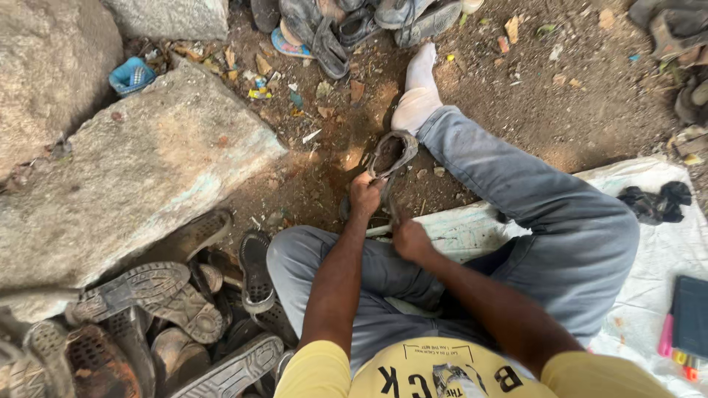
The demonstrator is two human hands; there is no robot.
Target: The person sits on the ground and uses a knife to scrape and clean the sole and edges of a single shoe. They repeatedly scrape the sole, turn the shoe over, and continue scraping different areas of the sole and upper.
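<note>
The ground is bare brown earth with dry leaves, and a large grey stone slab [140, 177] lies at the left. A person sits on a white woven sheet [664, 243] in grey trousers, one leg stretched forward. The left hand [365, 195] closes around the lower edge of a worn dark leather shoe [391, 155], which stands on the earth just beside the socked foot [419, 92]. The right hand [411, 239] is closed on a thin dark tool [391, 210] that reaches toward the shoe. A pile of old sandals [147, 324] lies at the lower left.
</note>
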